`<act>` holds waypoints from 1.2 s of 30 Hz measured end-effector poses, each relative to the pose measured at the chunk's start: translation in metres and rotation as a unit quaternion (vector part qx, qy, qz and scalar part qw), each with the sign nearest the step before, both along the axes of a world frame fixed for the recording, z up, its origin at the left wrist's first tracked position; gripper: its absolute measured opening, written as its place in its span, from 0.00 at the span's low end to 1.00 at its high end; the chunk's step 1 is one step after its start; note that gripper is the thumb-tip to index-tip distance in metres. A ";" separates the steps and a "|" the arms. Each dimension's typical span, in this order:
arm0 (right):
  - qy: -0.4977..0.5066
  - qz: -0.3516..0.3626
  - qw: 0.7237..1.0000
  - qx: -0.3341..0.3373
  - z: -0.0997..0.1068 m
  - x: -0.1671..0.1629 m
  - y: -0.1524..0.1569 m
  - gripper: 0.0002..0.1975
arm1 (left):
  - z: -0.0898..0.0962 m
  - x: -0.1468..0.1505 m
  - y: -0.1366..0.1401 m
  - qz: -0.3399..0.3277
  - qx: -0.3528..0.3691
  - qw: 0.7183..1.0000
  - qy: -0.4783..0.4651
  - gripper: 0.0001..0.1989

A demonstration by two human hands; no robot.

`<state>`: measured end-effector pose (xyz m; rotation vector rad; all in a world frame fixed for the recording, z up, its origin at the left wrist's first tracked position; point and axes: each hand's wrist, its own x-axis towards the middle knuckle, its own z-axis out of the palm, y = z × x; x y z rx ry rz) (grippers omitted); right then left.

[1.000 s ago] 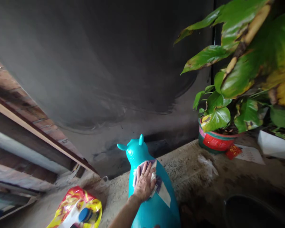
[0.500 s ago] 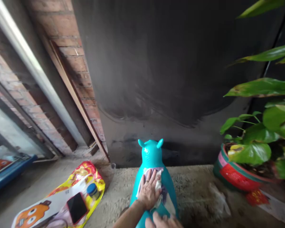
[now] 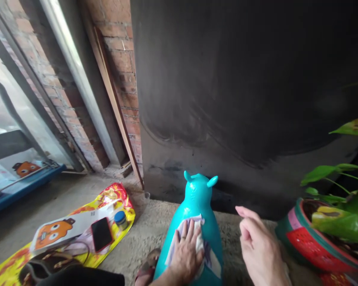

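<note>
A teal inflatable animal toy point(image 3: 198, 198) with two small ears stands on the rough concrete floor, facing a dark wall. My left hand point(image 3: 186, 254) presses a pale cloth point(image 3: 201, 242) flat against the toy's back. My right hand point(image 3: 258, 246) hovers to the right of the toy, holding nothing, its fingers loosely curled and apart, not touching the toy.
A red and green plant pot point(image 3: 310, 242) with large leaves stands at the right. A yellow and red mat point(image 3: 107, 198) at the left carries a phone point(image 3: 101, 234), a box with an orange character point(image 3: 55, 232) and a small blue-capped jar point(image 3: 120, 218). Brick wall and metal frame at left.
The view has swung left and down. My right hand has risen from the bottom edge into view beside the toy. My left hand keeps the cloth on the toy's back.
</note>
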<state>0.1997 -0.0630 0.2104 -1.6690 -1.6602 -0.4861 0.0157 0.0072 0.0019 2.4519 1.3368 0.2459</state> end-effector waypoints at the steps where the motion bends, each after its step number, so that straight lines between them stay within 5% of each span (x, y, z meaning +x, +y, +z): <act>1: 0.001 -0.010 1.000 0.012 0.001 -0.002 0.001 0.13 | 0.006 0.011 0.010 0.023 0.013 1.000 0.001 0.37; 6: 0.016 -0.036 0.998 0.043 -0.002 -0.002 0.008 0.13 | 0.006 0.034 0.024 0.073 0.067 0.995 0.001 0.38; 13: 0.057 0.003 0.996 0.067 -0.006 0.014 -0.002 0.11 | -0.041 -0.012 -0.036 0.044 0.057 0.997 0.019 0.43; 16: 0.065 -0.002 0.995 0.070 -0.007 0.012 -0.002 0.08 | -0.031 -0.002 -0.027 0.109 0.075 0.991 -0.002 0.39; 23: 0.066 -0.051 0.996 0.039 -0.018 0.017 0.007 0.13 | 0.018 0.045 0.051 0.228 0.033 0.973 -0.027 0.41; 31: -0.044 -0.034 0.998 0.020 -0.008 0.008 0.001 0.14 | -0.016 -0.016 -0.017 0.171 -0.072 0.982 0.022 0.40; 36: -0.025 0.006 0.999 -0.029 -0.020 0.005 -0.002 0.12 | -0.001 -0.004 0.018 0.195 -0.094 0.976 -0.030 0.41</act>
